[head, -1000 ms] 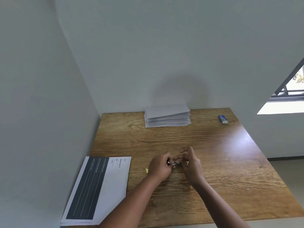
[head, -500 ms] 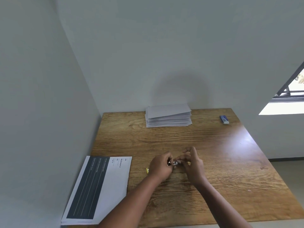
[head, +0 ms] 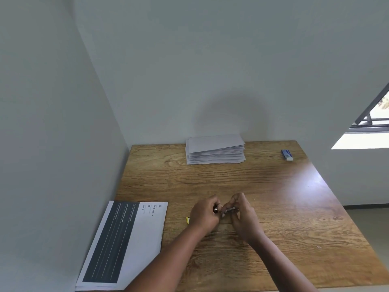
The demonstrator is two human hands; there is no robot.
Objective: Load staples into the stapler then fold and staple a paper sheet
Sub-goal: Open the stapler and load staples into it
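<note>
Both hands meet over the middle of the wooden table [head: 273, 197]. My left hand [head: 205, 216] is closed around one end of a small stapler [head: 216, 210], mostly hidden by the fingers. My right hand [head: 242, 213] pinches a thin metal piece [head: 229, 211] at the stapler's open end, probably the staple strip or its tray. A small yellow bit [head: 188, 220] of the stapler shows just left of the left hand. A printed sheet [head: 126, 243] with a dark block lies at the front left corner.
A stack of white folded papers [head: 215, 149] rests at the back against the wall. A blue and white staple box [head: 287, 155] lies at the back right. Walls close the table's left and far sides. A window [head: 372, 123] is at the right.
My hands have stayed in the same spot. The right fingers have shifted slightly on the metal piece and the yellow tip by the right hand is no longer visible.
</note>
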